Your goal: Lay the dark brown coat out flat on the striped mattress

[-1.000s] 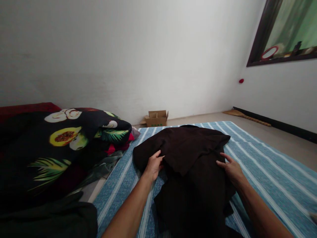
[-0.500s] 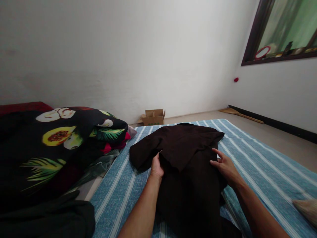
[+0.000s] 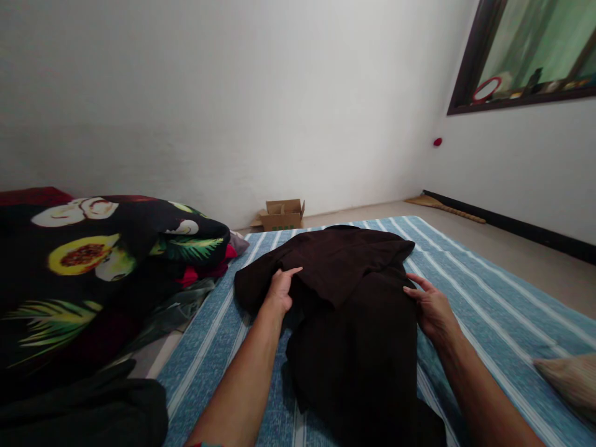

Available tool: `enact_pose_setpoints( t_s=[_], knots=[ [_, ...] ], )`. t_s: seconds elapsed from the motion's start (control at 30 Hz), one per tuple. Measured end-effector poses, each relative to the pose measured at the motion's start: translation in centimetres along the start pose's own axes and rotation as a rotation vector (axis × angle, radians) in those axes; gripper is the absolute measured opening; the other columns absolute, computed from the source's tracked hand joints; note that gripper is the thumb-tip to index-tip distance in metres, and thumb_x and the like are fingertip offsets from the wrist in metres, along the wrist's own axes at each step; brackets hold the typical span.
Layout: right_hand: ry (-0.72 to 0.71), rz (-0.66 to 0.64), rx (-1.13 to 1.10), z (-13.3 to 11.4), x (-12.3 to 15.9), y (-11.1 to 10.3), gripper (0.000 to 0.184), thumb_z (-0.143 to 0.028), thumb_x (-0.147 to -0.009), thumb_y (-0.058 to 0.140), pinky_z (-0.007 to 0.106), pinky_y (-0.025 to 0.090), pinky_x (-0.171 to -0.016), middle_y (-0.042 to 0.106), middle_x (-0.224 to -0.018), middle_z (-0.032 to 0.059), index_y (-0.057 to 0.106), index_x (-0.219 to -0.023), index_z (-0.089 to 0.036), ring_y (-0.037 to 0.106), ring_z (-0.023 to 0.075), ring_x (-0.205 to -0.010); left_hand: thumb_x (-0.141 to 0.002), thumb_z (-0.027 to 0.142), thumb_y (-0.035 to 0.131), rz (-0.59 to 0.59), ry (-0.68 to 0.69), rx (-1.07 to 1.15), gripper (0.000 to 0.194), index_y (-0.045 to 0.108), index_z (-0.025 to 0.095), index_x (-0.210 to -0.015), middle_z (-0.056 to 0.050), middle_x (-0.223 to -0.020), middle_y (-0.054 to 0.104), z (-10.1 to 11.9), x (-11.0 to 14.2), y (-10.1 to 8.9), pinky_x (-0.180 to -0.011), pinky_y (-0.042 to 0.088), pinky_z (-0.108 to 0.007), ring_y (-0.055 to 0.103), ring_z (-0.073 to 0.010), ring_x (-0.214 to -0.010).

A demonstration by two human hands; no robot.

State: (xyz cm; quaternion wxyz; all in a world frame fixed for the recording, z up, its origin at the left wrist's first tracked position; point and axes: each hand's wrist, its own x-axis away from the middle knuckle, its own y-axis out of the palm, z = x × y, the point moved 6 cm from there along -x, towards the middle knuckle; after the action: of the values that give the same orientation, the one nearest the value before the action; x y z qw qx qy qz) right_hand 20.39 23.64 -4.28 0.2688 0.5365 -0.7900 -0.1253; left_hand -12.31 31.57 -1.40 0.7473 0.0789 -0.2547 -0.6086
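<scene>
Left hand (image 3: 280, 290): at shirt (image 3: 356, 310), index finger straight, hold unclear
Right hand (image 3: 434, 312): shirt edge, fingertips parted, hold unclear
Sheet (image 3: 470, 292): striped, under shirt

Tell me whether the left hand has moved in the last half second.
Yes: judged against the cardboard box, the left hand has shifted slightly leftward and a little farther forward in the view.
</scene>
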Motion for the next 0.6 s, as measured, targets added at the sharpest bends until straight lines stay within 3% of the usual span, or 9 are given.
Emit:
enact_pose_setpoints(
  t_s=[0.17,0.3,0.4,0.5,0.6],
  knots=[
    [0.056,0.04,-0.023,0.7,0.2,-0.2,0.048,-0.005,-0.061,0.067,0.024,0.053,-0.057,0.07,-0.067,0.0,0.055,-0.105,-0.02,0.065,0.0159,-0.058,-0.058,0.013,0.072,-0.025,0.018,-0.048,0.029,0.064,0.013,-0.086,-0.005,-0.071,0.07,1.9,0.8,-1.2,-0.06,0.053,-0.034,0.065,-0.0204,-0.058],
    [0.1,-0.142,0.058,1.2,1.6,0.6,0.025,-0.015,-0.068,0.069,0.023,0.052,-0.06,0.071,-0.078,0.0039,0.062,-0.092,-0.015,0.066,0.0155,-0.065,-0.061,0.017,0.069,-0.112,0.078,-0.008,0.029,0.066,0.013,-0.089,-0.006,-0.082,0.071,1.3,2.2,-1.5,-0.072,0.053,-0.032,0.067,-0.0206,-0.074],
    [0.147,-0.246,0.219,1.4,3.2,1.0,0.023,-0.028,-0.07,0.071,0.023,0.051,-0.058,0.072,-0.08,0.0074,0.065,-0.086,-0.012,0.066,0.0169,-0.065,-0.063,0.022,0.068,-0.214,0.148,0.001,0.036,0.065,0.014,-0.099,-0.008,-0.095,0.071,0.7,2.9,-1.1,-0.081,0.05,-0.035,0.065,-0.0229,-0.086],
    [0.202,-0.301,0.299,2.0,4.4,1.4,0.027,-0.027,-0.066,0.073,0.027,0.052,-0.064,0.072,-0.082,0.0107,0.067,-0.085,-0.01,0.068,0.0213,-0.071,-0.066,0.026,0.069,-0.282,0.211,-0.107,0.043,0.063,0.016,-0.107,-0.008,-0.1,0.07,0.9,3.3,-0.6,-0.085,0.048,-0.035,0.064,-0.023,-0.091],
    [0.19,-0.245,0.2,2.1,4.4,1.0,0.025,-0.021,-0.063,0.074,0.03,0.053,-0.071,0.072,-0.083,0.0092,0.067,-0.086,-0.012,0.068,0.0224,-0.073,-0.064,0.033,0.071,-0.279,0.253,-0.352,0.049,0.062,0.017,-0.109,-0.006,-0.1,0.07,2.4,3.5,-0.4,-0.083,0.048,-0.035,0.064,-0.0232,-0.09]
  ],
)
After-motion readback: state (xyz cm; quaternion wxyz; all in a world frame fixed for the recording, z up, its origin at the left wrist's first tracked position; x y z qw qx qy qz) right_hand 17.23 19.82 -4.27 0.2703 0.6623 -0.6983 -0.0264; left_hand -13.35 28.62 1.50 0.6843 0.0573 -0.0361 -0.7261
